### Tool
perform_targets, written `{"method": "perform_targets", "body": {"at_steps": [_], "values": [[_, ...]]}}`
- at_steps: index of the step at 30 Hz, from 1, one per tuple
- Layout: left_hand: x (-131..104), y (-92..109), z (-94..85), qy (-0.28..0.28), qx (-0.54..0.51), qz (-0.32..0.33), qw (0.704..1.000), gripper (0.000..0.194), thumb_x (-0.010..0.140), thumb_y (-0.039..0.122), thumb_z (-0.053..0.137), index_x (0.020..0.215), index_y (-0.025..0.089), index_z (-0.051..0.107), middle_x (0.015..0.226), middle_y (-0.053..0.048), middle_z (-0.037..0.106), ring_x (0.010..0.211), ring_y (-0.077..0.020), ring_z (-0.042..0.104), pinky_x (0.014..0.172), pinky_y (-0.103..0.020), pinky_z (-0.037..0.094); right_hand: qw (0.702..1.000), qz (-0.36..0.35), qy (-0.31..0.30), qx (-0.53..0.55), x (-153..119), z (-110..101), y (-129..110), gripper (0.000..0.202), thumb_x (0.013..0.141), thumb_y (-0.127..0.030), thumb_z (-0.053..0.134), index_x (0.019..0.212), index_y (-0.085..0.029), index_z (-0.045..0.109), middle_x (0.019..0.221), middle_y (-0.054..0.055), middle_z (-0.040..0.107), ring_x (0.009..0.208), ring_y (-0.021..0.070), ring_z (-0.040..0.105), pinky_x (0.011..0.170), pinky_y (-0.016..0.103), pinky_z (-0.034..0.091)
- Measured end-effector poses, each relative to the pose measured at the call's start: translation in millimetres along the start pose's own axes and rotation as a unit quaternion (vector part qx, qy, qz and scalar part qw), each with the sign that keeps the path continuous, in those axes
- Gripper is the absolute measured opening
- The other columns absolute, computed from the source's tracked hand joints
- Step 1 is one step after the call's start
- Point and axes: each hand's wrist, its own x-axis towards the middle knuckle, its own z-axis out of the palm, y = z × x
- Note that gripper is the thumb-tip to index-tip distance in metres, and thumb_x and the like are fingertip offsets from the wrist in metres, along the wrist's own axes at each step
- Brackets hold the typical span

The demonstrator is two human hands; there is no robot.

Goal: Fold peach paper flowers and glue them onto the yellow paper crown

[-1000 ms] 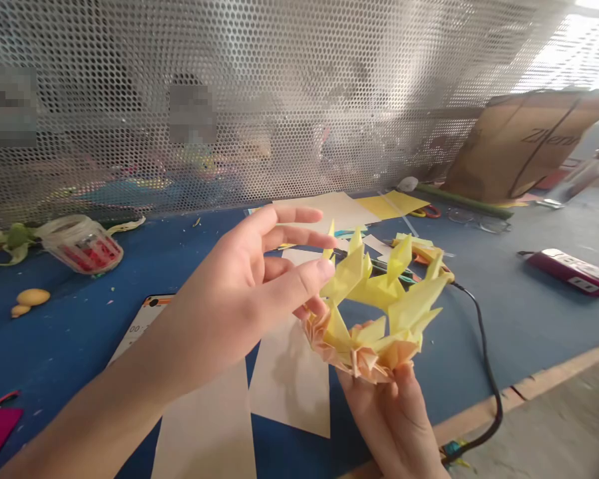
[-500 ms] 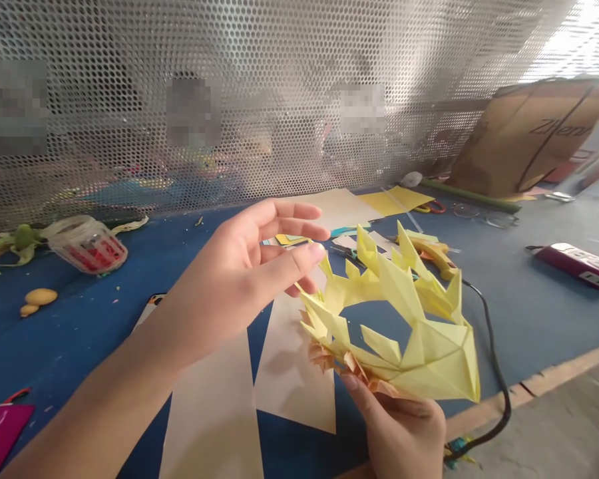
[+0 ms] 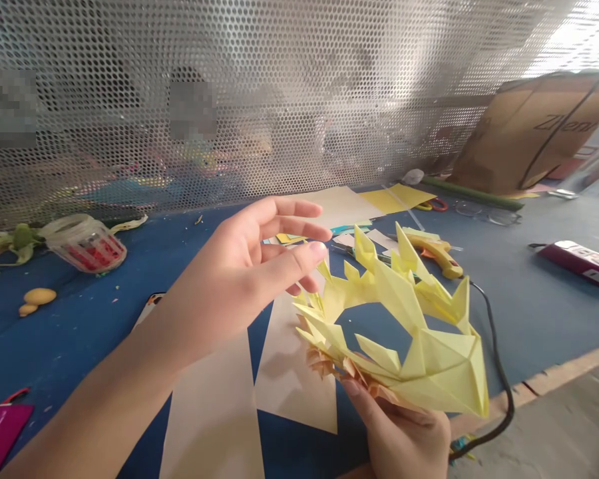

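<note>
A ring of folded yellow paper with pointed tips, like a paper crown [image 3: 444, 362], is held above the table by my right hand [image 3: 406, 432]. My right thumb presses on its near lower edge, where orange paper folds [image 3: 362, 372] show; the other fingers are hidden beneath. My left hand [image 3: 259, 266] hovers at the ring's left side with fingers apart and nothing in it. Its fingertips are close to the ring's left tips; whether they touch I cannot tell. Beneath my hands lie pale paper sheets [image 3: 214, 412] on the blue table.
A yellow glue gun [image 3: 442, 256] with a black cord [image 3: 496, 359] lies behind the ring. Red-and-yellow-handled scissors [image 3: 436, 204], glasses [image 3: 489, 214] and a paper bag [image 3: 534, 136] are at back right. A plastic jar [image 3: 87, 246] lies tipped at left. A perforated screen [image 3: 279, 86] stands behind.
The paper crown has tilted slightly, its right end shifting a little right and down with my right hand. My left hand has stayed almost still.
</note>
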Motion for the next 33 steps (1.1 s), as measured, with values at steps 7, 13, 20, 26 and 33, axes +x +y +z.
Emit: {"method": "perform_targets", "body": {"at_steps": [7, 13, 20, 26, 33], "values": [[1.3, -1.0, 1.7, -0.004, -0.007, 0.003, 1.000, 0.028, 0.094, 0.028, 0.082, 0.120, 0.025, 0.072, 0.119, 0.003, 0.079, 0.068, -0.0063, 0.072, 0.069, -0.017, 0.063, 1.000, 0.004, -0.001, -0.002, -1.7, -1.5, 1.7, 0.018, 0.061, -0.034, 0.101, 0.076, -0.033, 0.090, 0.076, 0.005, 0.085, 0.078, 0.0380, 0.085, 0.089, 0.049, 0.071], [0.8, -1.6, 0.7, -0.004, -0.002, -0.002, 1.000, 0.028, 0.094, 0.028, 0.082, 0.121, 0.026, 0.072, 0.119, 0.002, 0.079, 0.069, -0.0073, 0.072, 0.070, -0.019, 0.064, 0.999, 0.038, -0.015, 0.035, 0.2, -3.2, 4.3, 0.019, 0.061, -0.032, 0.101, 0.077, -0.030, 0.090, 0.078, 0.006, 0.085, 0.075, 0.0363, 0.085, 0.084, 0.046, 0.072], [2.9, -3.7, 0.7, 0.001, -0.007, 0.009, 1.000, 0.027, 0.095, 0.028, 0.081, 0.120, 0.026, 0.073, 0.119, 0.001, 0.080, 0.069, -0.0090, 0.073, 0.068, -0.020, 0.064, 0.991, 0.077, -0.030, 0.106, 0.1, -5.5, 21.0, 0.026, 0.063, -0.034, 0.101, 0.086, -0.027, 0.092, 0.088, 0.011, 0.087, 0.076, 0.0343, 0.085, 0.076, 0.040, 0.072], [-0.4, -0.3, -0.8, -0.001, -0.014, 0.008, 1.000, 0.026, 0.095, 0.027, 0.081, 0.119, 0.025, 0.073, 0.117, 0.003, 0.080, 0.068, -0.0063, 0.072, 0.068, -0.016, 0.062, 0.983, 0.112, -0.040, 0.142, -1.4, -7.6, 25.5, 0.027, 0.062, -0.030, 0.102, 0.088, -0.027, 0.092, 0.093, 0.011, 0.088, 0.082, 0.0336, 0.085, 0.085, 0.041, 0.070], [-0.8, 0.6, -1.7, -0.003, -0.001, 0.008, 1.000, 0.028, 0.095, 0.028, 0.080, 0.121, 0.025, 0.072, 0.121, -0.001, 0.079, 0.069, -0.0095, 0.072, 0.071, -0.023, 0.064, 0.972, 0.155, -0.016, 0.177, 4.8, -5.9, 22.7, 0.032, 0.058, -0.033, 0.104, 0.086, -0.024, 0.091, 0.095, 0.013, 0.088, 0.086, 0.0356, 0.084, 0.077, 0.040, 0.071]]}}
